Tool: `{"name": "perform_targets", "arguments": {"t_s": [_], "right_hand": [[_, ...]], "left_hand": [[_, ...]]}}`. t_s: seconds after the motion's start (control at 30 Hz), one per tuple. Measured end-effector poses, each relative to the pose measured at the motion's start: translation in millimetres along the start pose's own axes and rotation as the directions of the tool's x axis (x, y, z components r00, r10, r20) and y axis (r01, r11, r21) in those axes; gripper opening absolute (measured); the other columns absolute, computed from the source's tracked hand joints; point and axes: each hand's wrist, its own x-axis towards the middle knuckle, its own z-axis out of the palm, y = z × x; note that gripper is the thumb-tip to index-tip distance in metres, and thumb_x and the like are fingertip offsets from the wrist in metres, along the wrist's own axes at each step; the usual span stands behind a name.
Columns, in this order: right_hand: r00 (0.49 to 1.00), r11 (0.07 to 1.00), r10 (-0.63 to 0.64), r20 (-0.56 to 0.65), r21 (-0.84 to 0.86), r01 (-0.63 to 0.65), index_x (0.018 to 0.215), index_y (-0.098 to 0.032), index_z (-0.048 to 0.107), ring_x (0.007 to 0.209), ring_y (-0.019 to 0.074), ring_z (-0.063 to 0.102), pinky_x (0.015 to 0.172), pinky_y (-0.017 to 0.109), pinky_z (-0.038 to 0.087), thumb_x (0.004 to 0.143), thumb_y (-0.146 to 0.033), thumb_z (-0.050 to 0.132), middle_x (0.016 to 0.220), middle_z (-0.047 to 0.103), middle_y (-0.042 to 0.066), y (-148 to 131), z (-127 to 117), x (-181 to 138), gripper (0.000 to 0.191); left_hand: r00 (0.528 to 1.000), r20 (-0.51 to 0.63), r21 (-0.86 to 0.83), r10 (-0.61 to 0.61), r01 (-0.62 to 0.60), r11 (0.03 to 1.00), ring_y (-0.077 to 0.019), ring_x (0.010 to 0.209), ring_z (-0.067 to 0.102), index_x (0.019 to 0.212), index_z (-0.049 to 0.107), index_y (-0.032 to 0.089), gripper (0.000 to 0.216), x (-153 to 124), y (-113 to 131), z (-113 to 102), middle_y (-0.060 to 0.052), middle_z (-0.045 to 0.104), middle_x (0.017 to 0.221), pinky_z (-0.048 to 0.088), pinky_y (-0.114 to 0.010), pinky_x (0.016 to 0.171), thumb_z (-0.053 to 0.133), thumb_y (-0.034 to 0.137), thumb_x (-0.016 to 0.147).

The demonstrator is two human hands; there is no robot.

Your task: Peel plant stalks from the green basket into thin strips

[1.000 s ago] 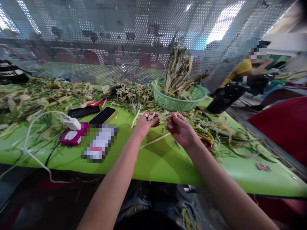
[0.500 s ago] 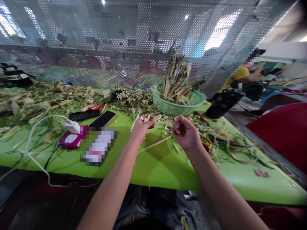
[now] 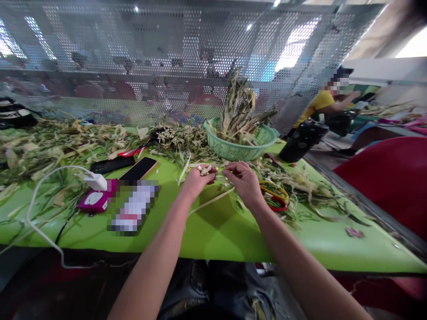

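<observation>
My left hand [image 3: 197, 181] is closed on a small folded piece of pale dried husk [image 3: 204, 170], its creased top showing above the fingers. Close to its right, my right hand [image 3: 243, 180] pinches thumb against fingertips at a thin pale husk strip [image 3: 219, 173] between the hands; its far end is too small to make out. A long loose strip [image 3: 211, 201] lies on the green table [image 3: 213, 240] below both hands. Scissors with yellow and red handles [image 3: 278, 206] rest right of my right wrist, partly hidden by scraps.
A green basket [image 3: 235, 151] of dried leaves stands behind my hands. Husk piles [image 3: 66, 146] cover the left and back. A dark phone [image 3: 140, 170], a blurred-out phone [image 3: 133, 209] and a purple adapter [image 3: 96, 195] lie left. A black tumbler [image 3: 302, 140] stands right; a person [image 3: 325, 102] sits beyond.
My right hand has moved left to the husk in my left hand and turned palm down into a pinch. More of the scissors shows. The view has shifted slightly right.
</observation>
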Motion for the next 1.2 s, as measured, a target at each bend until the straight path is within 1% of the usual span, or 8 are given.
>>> {"name": "perform_targets", "arguments": {"t_s": [0.13,0.3,0.47,0.63,0.77,0.93,1.07,1.2], "right_hand": [[0.998,0.992,0.069,-0.004,0.108,-0.069,0.071,-0.02,0.065,0.081,0.0186,0.055,0.071,0.031,0.043,0.076,-0.043,0.069,0.087,0.062,0.004,2,1,0,0.024],[0.959,0.882,0.282,-0.011,0.397,-0.255,0.075,-0.02,0.063,0.057,0.011,0.042,0.055,0.025,0.036,0.075,-0.043,0.072,0.065,0.051,-0.003,-1,-2,0,0.024],[0.933,0.822,0.351,-0.077,0.502,-0.268,0.075,-0.022,0.062,0.055,0.0093,0.041,0.05,0.023,0.034,0.072,-0.045,0.074,0.066,0.051,-0.004,-5,-8,3,0.026],[0.923,0.815,0.363,0.126,0.438,-0.38,0.091,-0.022,0.064,0.057,0.0092,0.045,0.051,0.023,0.034,0.072,-0.045,0.073,0.076,0.058,-0.002,-6,-2,0,0.031],[0.916,0.83,0.337,0.216,0.39,-0.398,0.084,-0.019,0.065,0.057,0.01,0.044,0.053,0.025,0.032,0.07,-0.043,0.075,0.067,0.055,-0.003,-5,3,-3,0.029],[0.937,0.84,0.323,0.134,0.415,-0.349,0.071,-0.019,0.064,0.054,0.0101,0.04,0.052,0.025,0.029,0.069,-0.038,0.073,0.06,0.051,-0.004,-5,4,-2,0.021],[0.946,0.832,0.321,0.056,0.46,-0.309,0.07,-0.02,0.063,0.053,0.0099,0.039,0.05,0.025,0.029,0.067,-0.034,0.074,0.062,0.051,-0.004,-8,2,-1,0.017],[0.934,0.793,0.353,-0.045,0.544,-0.274,0.072,-0.022,0.062,0.052,0.009,0.039,0.047,0.024,0.03,0.071,-0.034,0.073,0.064,0.052,-0.003,-8,-7,3,0.017]], "left_hand": [[1.0,-0.006,0.13,-0.01,0.011,0.991,-0.013,0.069,0.062,0.082,0.068,0.014,0.015,2,-3,-1,-0.004,0.067,0.076,0.052,-0.029,0.074,0.074,0.02,0.07],[0.998,-0.05,0.171,-0.028,0.036,0.985,-0.0128,0.064,0.061,0.077,0.067,0.014,0.01,3,-6,-2,-0.003,0.066,0.072,0.052,-0.029,0.071,0.073,0.018,0.07],[0.988,-0.122,-0.046,-0.096,0.091,0.995,-0.0109,0.06,0.06,0.076,0.065,0.013,0.009,3,-3,-1,-0.002,0.065,0.068,0.052,-0.029,0.07,0.072,0.015,0.071],[0.986,-0.106,-0.171,-0.13,0.11,0.979,-0.0099,0.06,0.058,0.077,0.064,0.011,0.016,0,1,1,-0.001,0.063,0.068,0.051,-0.029,0.07,0.076,0.017,0.067],[0.993,-0.052,-0.166,-0.11,0.1,0.981,-0.0102,0.063,0.059,0.078,0.065,0.011,0.022,-2,-1,0,-0.002,0.063,0.071,0.052,-0.029,0.071,0.079,0.022,0.064],[0.997,0.001,-0.111,-0.082,0.082,0.99,-0.0103,0.064,0.058,0.078,0.067,0.012,0.033,-2,-4,1,-0.002,0.064,0.071,0.052,-0.028,0.069,0.084,0.032,0.059],[0.996,0.026,-0.102,-0.083,0.085,0.991,-0.0099,0.064,0.057,0.078,0.067,0.011,0.031,0,-6,4,-0.002,0.064,0.071,0.052,-0.028,0.071,0.084,0.031,0.06],[0.991,-0.085,-0.087,-0.103,0.096,0.992,-0.0098,0.063,0.057,0.077,0.066,0.012,0.018,2,-5,2,-0.002,0.063,0.07,0.052,-0.028,0.07,0.078,0.022,0.067]]}}
